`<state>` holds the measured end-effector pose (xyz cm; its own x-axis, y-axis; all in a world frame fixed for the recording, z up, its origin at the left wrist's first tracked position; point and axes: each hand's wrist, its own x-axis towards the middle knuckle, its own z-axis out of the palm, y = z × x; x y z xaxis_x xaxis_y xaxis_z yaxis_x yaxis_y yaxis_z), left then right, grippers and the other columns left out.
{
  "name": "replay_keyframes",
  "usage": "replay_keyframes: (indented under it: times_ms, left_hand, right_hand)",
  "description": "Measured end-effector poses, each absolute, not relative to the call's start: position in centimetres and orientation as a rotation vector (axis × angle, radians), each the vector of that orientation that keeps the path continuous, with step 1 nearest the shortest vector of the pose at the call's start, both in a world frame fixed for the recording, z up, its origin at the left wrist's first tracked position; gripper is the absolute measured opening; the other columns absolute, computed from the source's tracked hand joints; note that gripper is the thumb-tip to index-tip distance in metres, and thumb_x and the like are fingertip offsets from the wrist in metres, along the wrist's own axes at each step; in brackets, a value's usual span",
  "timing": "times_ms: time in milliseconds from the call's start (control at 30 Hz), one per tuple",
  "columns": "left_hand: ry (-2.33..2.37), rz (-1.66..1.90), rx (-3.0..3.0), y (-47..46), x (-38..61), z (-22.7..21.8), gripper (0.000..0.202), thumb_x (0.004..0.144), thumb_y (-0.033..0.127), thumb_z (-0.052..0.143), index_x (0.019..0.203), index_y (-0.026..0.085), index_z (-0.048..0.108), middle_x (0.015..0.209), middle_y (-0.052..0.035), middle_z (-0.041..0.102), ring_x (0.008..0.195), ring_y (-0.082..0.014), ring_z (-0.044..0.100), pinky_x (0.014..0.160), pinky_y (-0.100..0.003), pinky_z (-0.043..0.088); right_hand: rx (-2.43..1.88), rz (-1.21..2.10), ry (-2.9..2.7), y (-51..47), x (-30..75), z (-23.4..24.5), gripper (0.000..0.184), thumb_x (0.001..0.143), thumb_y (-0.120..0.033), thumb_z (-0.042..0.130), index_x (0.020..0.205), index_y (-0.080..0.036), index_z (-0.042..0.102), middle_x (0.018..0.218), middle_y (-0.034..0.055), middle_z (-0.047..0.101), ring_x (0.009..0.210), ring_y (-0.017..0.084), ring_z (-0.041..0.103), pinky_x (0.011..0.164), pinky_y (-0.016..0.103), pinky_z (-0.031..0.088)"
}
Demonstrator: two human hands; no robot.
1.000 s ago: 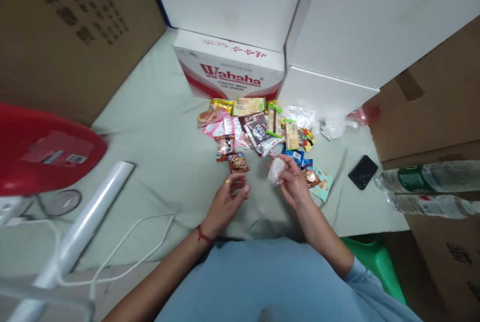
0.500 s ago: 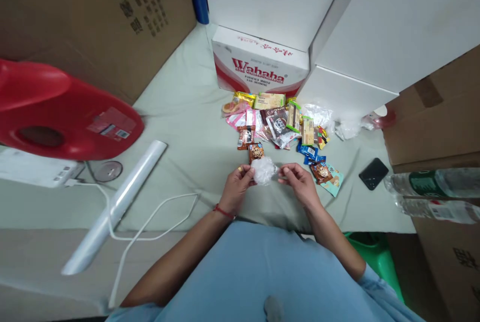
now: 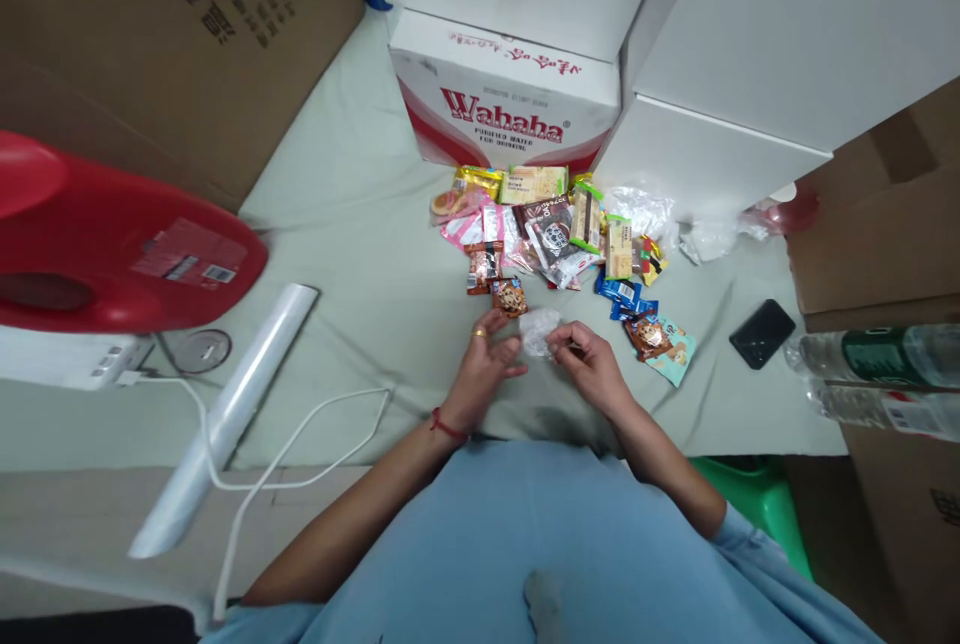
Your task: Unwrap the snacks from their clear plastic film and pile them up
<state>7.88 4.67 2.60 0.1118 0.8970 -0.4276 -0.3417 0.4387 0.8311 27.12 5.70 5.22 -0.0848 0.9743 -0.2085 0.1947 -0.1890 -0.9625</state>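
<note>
A crumpled ball of clear plastic wrap [image 3: 535, 333] is in front of me, pinched at its right edge by the thumb and fingertips of my right hand [image 3: 591, 364]. Just left of it, my left hand [image 3: 486, 366] holds nothing, its thumb and fingers apart. Beyond the hands lies a pile of wrapped snacks. Closest to the left fingers is a brown cookie packet [image 3: 510, 297]. To the right of my right hand, another brown packet [image 3: 646, 335] overlaps a light-blue packet [image 3: 675, 357].
A Wahaba-style white-and-red "Wahaha" water carton [image 3: 510, 114] stands behind the snacks. On the left are a red jug [image 3: 142, 254], a plastic film roll [image 3: 232, 404] and a white cable [image 3: 300, 479]. A black phone [image 3: 762, 334] and two bottles [image 3: 877, 356] lie right.
My left hand has let go of the plastic ball and opened slightly. The ball has shifted a little to the right, with my right hand on its edge. The camera view has tilted somewhat.
</note>
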Motion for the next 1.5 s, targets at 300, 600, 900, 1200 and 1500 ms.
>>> replay_keyframes:
  times_ms: [300,600,900,1200,1500]
  left_hand:
    - [0.901,0.772,0.944,5.8,8.1,2.2,0.026,0.072,0.038,0.083,0.086,0.018,0.075,0.080,-0.0029,0.071,0.075,-0.0156,0.061,0.073,-0.028,0.050]
    - [0.879,0.771,0.418,4.7,7.7,2.4,0.025,0.059,0.030,0.076,0.075,0.018,0.061,0.064,0.0060,0.049,0.058,-0.0080,0.041,0.056,-0.022,0.036]
    - [1.186,0.933,0.863,3.8,6.4,2.6,0.030,0.077,0.034,0.074,0.101,0.019,0.065,0.093,-0.0012,0.063,0.069,-0.0113,0.049,0.066,-0.026,0.043]
    - [1.180,0.999,1.727,2.9,8.3,2.5,0.017,0.095,0.036,0.064,0.095,0.021,0.073,0.092,-0.0064,0.070,0.085,-0.0193,0.063,0.081,-0.033,0.051]
    - [1.213,1.013,0.896,3.8,7.6,1.6,0.038,0.083,0.056,0.073,0.086,0.018,0.067,0.062,0.0040,0.059,0.057,-0.0117,0.053,0.060,-0.025,0.044]
  right_hand:
    - [-1.158,1.819,-0.508,5.8,30.7,7.3,0.030,0.071,-0.026,0.086,0.096,-0.020,0.070,0.063,-0.0067,0.048,0.050,0.006,0.037,0.038,0.014,0.030]
    - [-1.401,1.590,-0.541,5.1,31.2,5.9,0.043,0.070,-0.033,0.093,0.107,-0.022,0.074,0.105,0.0025,0.072,0.070,0.009,0.060,0.052,0.017,0.050]
    - [-1.410,1.796,-0.595,5.0,27.3,4.5,0.047,0.059,-0.042,0.095,0.083,-0.019,0.061,0.059,-0.0107,0.045,0.044,0.002,0.032,0.038,0.016,0.018]
    - [-1.494,1.581,-0.922,5.6,26.3,4.7,0.047,0.075,-0.057,0.081,0.095,-0.021,0.059,0.061,-0.0087,0.053,0.045,0.007,0.044,0.040,0.020,0.034]
    - [-1.439,1.712,-0.916,4.8,26.9,3.5,0.054,0.062,-0.047,0.093,0.102,-0.020,0.067,0.077,-0.0017,0.064,0.060,0.009,0.049,0.051,0.021,0.035]
